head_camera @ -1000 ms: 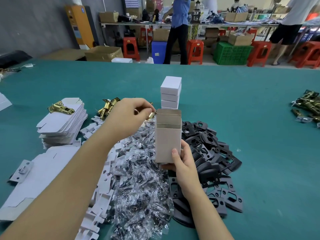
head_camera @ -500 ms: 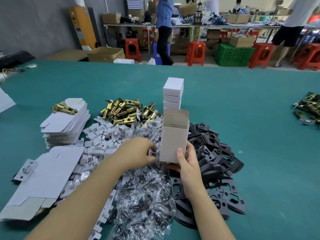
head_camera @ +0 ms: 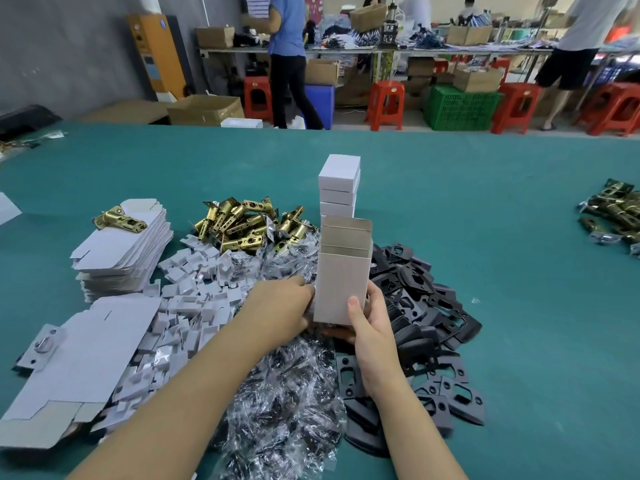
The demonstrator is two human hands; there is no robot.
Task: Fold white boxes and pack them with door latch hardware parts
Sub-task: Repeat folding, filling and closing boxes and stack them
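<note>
left hand fingertips: hidden behind open white box | box interior: unseen | brass latch pile: cut by right edge

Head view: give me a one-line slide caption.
Right hand grips an upright open white box while left hand reaches the bagged parts.

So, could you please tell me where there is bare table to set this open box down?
Bare green table lies right of the black plates, up to the far-right latch pile, and beyond the stacked white boxes. Left of the open box it is crowded: screw bags, white inserts, brass latches.
</note>
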